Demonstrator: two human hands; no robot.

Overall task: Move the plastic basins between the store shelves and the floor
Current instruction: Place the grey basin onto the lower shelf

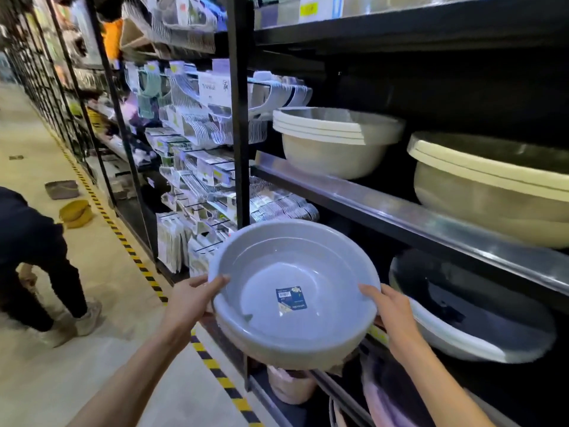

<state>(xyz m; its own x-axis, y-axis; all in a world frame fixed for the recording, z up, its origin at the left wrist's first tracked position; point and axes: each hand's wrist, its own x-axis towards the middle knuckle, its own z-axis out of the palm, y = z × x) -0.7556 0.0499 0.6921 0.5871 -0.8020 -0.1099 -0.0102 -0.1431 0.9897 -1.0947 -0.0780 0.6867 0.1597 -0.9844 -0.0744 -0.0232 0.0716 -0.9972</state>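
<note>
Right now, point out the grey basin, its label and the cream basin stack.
grey basin (264, 272): head view, inner wall.
label (291, 298): head view, sticker centre.
cream basin stack (326, 155): head view, outer side.

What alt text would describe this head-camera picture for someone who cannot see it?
Two bare hands, the left hand and right hand, hold a grey plastic basin by its rim in front of dark store shelves. Cream basins sit stacked on the shelf above; another person bends over in the aisle at left.
</note>
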